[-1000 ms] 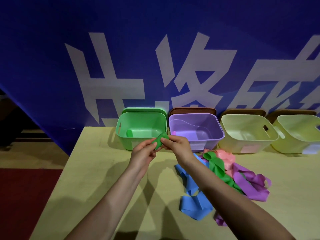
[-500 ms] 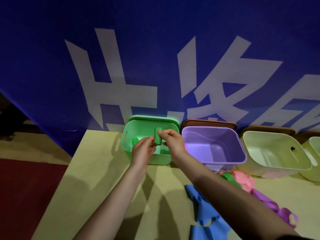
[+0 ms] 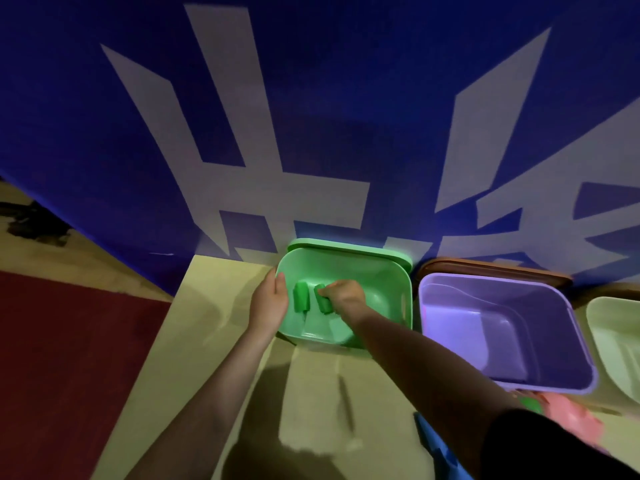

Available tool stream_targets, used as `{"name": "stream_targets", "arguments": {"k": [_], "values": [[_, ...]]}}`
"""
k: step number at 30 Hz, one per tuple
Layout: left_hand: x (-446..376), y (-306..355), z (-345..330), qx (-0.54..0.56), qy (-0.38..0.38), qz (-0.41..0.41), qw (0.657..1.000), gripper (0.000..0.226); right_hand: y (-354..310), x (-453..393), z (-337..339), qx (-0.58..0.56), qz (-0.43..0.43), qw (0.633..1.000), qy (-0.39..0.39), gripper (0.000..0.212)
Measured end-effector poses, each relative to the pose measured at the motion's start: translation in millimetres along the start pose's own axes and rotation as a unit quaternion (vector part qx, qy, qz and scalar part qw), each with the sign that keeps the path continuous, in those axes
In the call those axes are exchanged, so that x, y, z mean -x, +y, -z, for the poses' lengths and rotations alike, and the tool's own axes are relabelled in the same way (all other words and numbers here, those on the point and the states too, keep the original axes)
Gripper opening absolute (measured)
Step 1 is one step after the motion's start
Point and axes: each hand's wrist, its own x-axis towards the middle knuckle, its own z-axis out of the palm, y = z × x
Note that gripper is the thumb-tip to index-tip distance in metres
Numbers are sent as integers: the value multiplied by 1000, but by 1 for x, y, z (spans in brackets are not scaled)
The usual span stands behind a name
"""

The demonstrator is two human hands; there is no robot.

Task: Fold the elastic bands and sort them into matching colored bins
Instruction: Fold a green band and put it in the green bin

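A blue banner [image 3: 104,133] with white characters backs the table [image 3: 311,393].

View, single: head-worn wide-angle camera. We have no second view, so no shared ground to list.

Position: above the near edge of the pale table [image 3: 311,403], looking forward and steeply down.

Facing: toward the far blue wall banner [image 3: 311,116], whose white characters bend outward at the frame edges.

Nearness: close. The green bin [image 3: 381,282] sits at centre and we see down into it; the purple bin [image 3: 540,337] lies to its right, a pale bin [image 3: 620,327] is cut off at the right edge.

Framing: both forearms enter from the near edge; red floor [image 3: 69,358] fills the near left.
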Motion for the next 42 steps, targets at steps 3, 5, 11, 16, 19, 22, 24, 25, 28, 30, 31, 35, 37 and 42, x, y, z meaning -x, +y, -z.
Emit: {"name": "stream_targets", "arguments": {"k": [3, 5, 11, 16, 19, 22, 24, 25, 28, 30, 31, 35, 37, 42], "values": [[0, -3, -2, 26, 23, -4, 999, 31, -7, -11, -10, 32, -6, 999, 20, 32], [0, -3, -3, 27, 26, -2, 999, 29, -10, -12, -14, 18, -16, 999, 36, 32], [-2, -5, -5, 30, 38, -4, 999, 26, -13, -13, -27, 45, 12, 996, 77, 26], [0, -4, -3, 28, 37, -10, 999, 27, -9, -12, -29, 62, 48, 993, 87, 27], [2, -2, -2, 25, 35, -10, 999, 26, -9, -9, -28, 90, 66, 990, 84, 28], [4, 1, 0, 15, 31, -14, 999, 26, -9, -1, -21, 119, 69, 988, 69, 37], [3, 2, 1, 3, 20, -18, 1000, 28, -9, 7, -11, 115, 70, 989, 67, 41], [3, 2, 2, -7, 15, -19, 1000, 30, -8, 12, -4, 105, 72, 990, 67, 41], [7, 3, 5, -53, 21, -19, 998, 34, 1, 29, 18, 49, 89, 993, 63, 43], [20, 11, 8, -63, 63, -42, 995, 37, 10, 49, 34, -43, 123, 989, 71, 40], [30, 18, 9, -52, 83, -64, 993, 37, 15, 63, 43, -101, 144, 981, 78, 34], [77, 42, 6, 42, 83, -156, 983, 29, 45, 124, 76, -248, 207, 943, 84, 11], [108, 54, -2, 83, 29, -180, 980, 23, 70, 153, 91, -287, 223, 926, 99, 11], [194, 65, -43, 117, -181, -166, 962, 17, 155, 211, 126, -278, 223, 919, 170, 17]]}}
